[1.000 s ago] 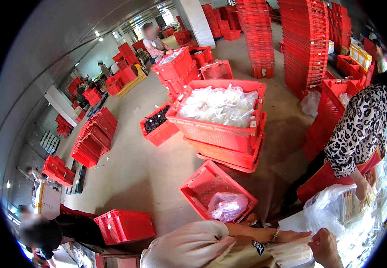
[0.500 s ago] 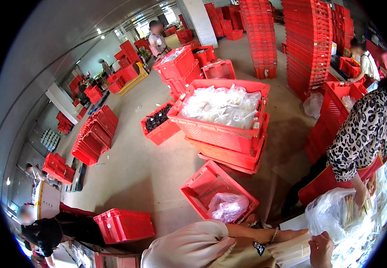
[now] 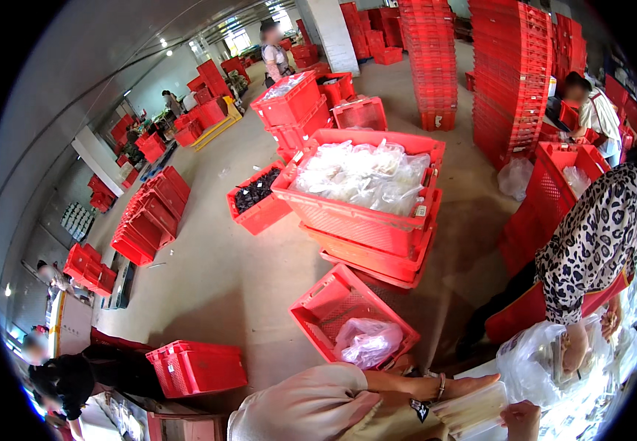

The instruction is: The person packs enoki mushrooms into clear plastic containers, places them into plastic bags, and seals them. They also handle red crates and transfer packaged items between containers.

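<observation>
- Compared with a second ago, the right hand [image 3: 522,417] has come lower, and a distant worker [image 3: 273,59] between 11 and 12 o'clock has shifted rightward.
- At 5 o'clock, a clear pack [image 3: 473,411] with pale contents lies between the wearer's hands.
- Left hand [image 3: 469,386]: fingers extended along the pack's far edge; whether they grip it, I cannot tell.
- Right hand: fingers curled nearly closed at the pack's right end; a pinch on it cannot be made out.
- At 4 o'clock, a co-worker's hand [image 3: 574,349] is at a clear bag [image 3: 528,364].
- Between 5 and 6 o'clock, an open red crate [image 3: 326,298] holds a crumpled bag [image 3: 366,344].
- Near centre, a larger crate [image 3: 348,220] is heaped with clear bags [image 3: 363,173].
</observation>
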A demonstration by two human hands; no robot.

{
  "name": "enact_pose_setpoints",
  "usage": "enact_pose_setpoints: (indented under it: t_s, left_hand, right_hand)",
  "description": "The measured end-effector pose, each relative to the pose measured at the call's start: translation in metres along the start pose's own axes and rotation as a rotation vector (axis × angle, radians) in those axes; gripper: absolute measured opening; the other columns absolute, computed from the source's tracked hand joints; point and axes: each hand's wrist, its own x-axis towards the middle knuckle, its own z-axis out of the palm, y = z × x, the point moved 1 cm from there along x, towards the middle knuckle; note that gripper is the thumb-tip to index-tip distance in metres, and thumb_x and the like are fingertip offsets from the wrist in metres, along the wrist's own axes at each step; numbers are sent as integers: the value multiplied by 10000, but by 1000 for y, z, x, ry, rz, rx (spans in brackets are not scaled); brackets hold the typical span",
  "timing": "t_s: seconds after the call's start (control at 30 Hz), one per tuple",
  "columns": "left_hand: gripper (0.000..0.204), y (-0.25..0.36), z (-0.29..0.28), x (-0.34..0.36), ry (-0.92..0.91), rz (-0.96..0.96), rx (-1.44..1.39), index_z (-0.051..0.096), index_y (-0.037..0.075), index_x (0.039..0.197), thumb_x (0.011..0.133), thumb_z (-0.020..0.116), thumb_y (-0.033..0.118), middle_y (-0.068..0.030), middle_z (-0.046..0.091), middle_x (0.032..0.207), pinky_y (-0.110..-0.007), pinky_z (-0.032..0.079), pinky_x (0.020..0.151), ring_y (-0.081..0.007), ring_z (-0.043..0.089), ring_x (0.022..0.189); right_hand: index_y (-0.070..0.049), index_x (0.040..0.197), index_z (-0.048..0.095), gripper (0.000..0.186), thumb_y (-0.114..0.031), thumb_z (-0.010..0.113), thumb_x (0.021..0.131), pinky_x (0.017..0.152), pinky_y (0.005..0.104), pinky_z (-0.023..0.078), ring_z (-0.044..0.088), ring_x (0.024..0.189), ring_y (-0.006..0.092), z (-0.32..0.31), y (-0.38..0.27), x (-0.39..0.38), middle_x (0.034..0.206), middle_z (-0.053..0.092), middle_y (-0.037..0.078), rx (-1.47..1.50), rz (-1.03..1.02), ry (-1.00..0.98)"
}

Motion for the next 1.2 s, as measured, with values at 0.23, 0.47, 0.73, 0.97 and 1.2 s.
enact_pose_setpoints:
  t_s: [0.23, 0.47, 0.73, 0.97, 1.2]
  left_hand:
    - [674, -18, -25, 14, -60, -155, -184, 559, 62, 1096, 904, 241, 624, -46, 580, 1024, -325, 411, 859, -165, 519, 931]
    - [615, -23, -32, 10, -15, -162, -327, 557, 82, 1111, 915, 278, 594, -29, 584, 1022, -309, 416, 846, -142, 515, 898]
    - [605, -32, -35, 15, -9, -168, -270, 548, 76, 1125, 920, 283, 579, -32, 578, 1041, -306, 412, 856, -139, 512, 913]
    - [596, -33, -40, 24, -17, -129, -228, 540, 71, 1137, 925, 287, 567, -35, 574, 1058, -303, 410, 865, -137, 510, 926]
    - [588, -32, -44, 29, -19, -69, -195, 532, 66, 1149, 929, 291, 555, -37, 569, 1075, -301, 407, 874, -135, 508, 940]
  right_hand:
    - [0, 870, 638, 103, -78, 623, 806, 521, 273, 467, 550, 571, 143, 3, 23, -1, 691, 605, 64, -45, 51, 30]
    - [20, 887, 639, 125, -76, 589, 824, 579, 286, 445, 539, 669, 154, 7, -7, -3, 792, 589, 91, -39, 9, 89]
    - [49, 970, 632, 179, -40, 541, 844, 678, 328, 466, 549, 742, 229, 14, -8, -12, 828, 577, 147, -133, -28, 208]
    - [36, 937, 622, 135, -5, 573, 818, 589, 288, 510, 585, 687, 175, 1, -13, -11, 825, 595, 115, -18, -33, 143]
    - [9, 871, 588, 128, -28, 626, 755, 500, 283, 548, 608, 583, 165, -8, -2, 6, 716, 615, 98, 330, 153, 62]
